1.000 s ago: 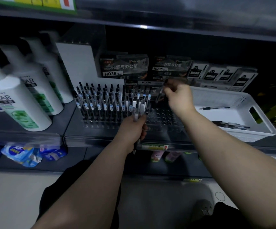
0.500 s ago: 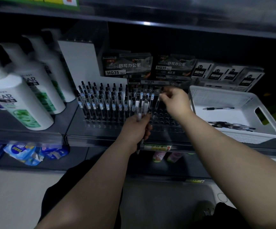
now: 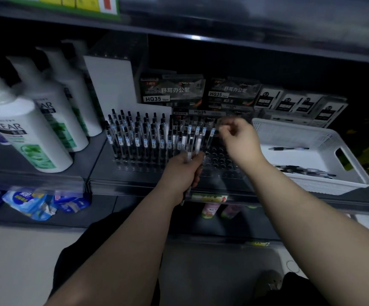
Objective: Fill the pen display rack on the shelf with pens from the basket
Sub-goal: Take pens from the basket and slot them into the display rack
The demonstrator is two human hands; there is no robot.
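Observation:
A clear pen display rack [image 3: 221,160] stands on the dark shelf, its left and middle holes filled with several upright pens [image 3: 139,138]; holes at the right stay open. My left hand [image 3: 182,171] grips a bunch of pens [image 3: 193,149] in front of the rack. My right hand [image 3: 237,138] pinches the top of one pen [image 3: 211,135] that leans over the rack's right part. A white basket [image 3: 325,138] at the right holds several loose pens [image 3: 305,170].
White shampoo bottles [image 3: 31,138] stand on the shelf to the left. Boxes of pens [image 3: 172,90] line the back behind the rack and basket. A lower shelf holds blue packets [image 3: 31,203]. The upper shelf hangs close overhead.
My right hand has lowered its pen from above the rack down toward the rack's right holes. My left hand has stayed in front of the rack with its bunch.

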